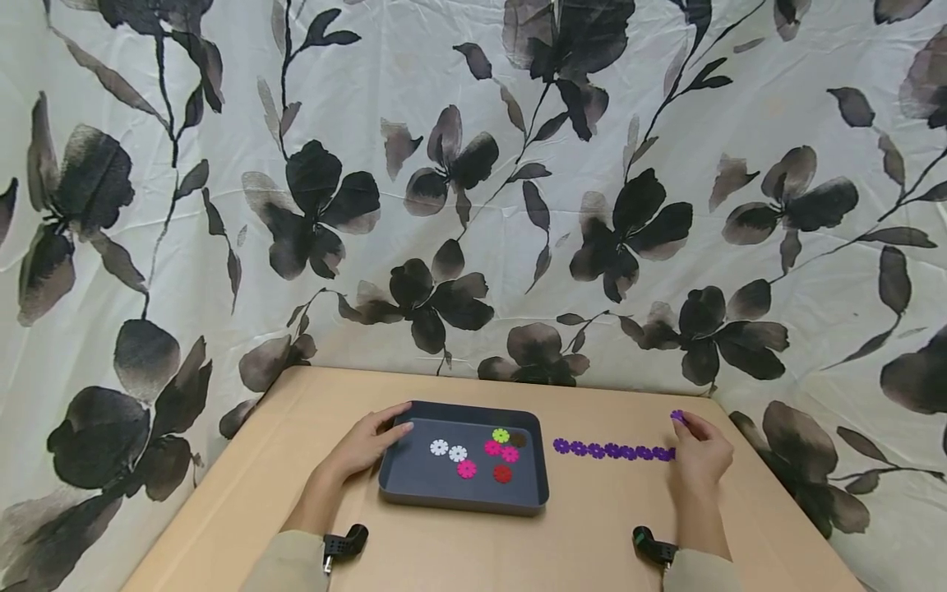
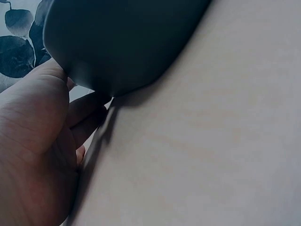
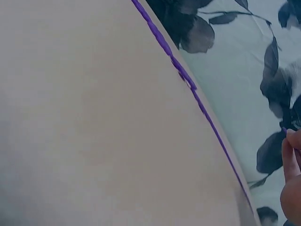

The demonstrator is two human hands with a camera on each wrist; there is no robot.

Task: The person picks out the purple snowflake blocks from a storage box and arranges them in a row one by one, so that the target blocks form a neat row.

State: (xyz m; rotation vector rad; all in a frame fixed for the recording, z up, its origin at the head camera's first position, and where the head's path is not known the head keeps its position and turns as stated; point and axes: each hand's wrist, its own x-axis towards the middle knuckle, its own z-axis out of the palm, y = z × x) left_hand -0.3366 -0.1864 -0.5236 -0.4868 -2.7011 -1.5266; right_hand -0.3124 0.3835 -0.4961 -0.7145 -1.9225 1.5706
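Note:
My left hand (image 1: pixel 362 444) (image 2: pixel 33 141) grips the left side of a dark grey tray (image 1: pixel 466 502) (image 2: pixel 117 42), thumb at the rim. Inside the tray lie several flower-shaped discs: two white (image 1: pixel 440 447), three pink (image 1: pixel 467 469), one yellow-green (image 1: pixel 501 436), one brown (image 1: pixel 519 440) and one red (image 1: pixel 502 474). To the tray's right, a row of interlocked purple flower discs (image 1: pixel 612 450) (image 3: pixel 164 42) stretches across the table. At its right end, my right hand (image 1: pixel 701 450) (image 3: pixel 292 165) pinches a purple flower disc (image 1: pixel 676 416) between thumb and fingertips, above the row.
The light wooden table (image 1: pixel 592 526) narrows toward its far edge. Behind it hangs a pale curtain (image 1: pixel 414 66) printed with dark flowers. A small black wrist camera (image 1: pixel 346 543) sits at the left wrist, and another black camera (image 1: pixel 651 546) at the right.

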